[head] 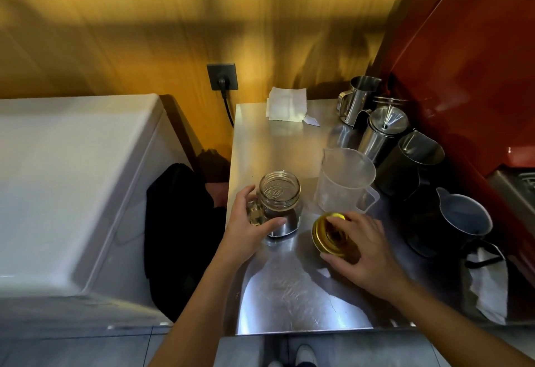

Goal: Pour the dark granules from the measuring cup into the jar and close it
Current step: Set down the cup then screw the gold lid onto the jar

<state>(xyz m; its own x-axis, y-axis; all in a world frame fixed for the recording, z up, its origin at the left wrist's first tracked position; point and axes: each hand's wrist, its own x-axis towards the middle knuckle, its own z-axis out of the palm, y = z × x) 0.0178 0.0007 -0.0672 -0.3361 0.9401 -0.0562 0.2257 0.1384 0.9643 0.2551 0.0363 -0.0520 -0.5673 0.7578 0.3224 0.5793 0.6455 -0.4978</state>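
A glass jar (280, 192) with a handle stands open near the left edge of the steel counter (289, 288), dark granules lying in its bottom. My left hand (251, 223) wraps its handle side. To its right, my right hand (364, 250) grips a gold lid (327, 234), tilted on or just above the counter. Behind the lid stands the clear plastic measuring cup (346, 181), upright and looking empty.
Several metal and dark pitchers (411, 163) line the counter's right side by a red wall. A grey jug (463, 219) stands at the right. White paper (286, 104) lies at the back, a white cloth (489, 288) at front right. A white appliance (72, 192) is left.
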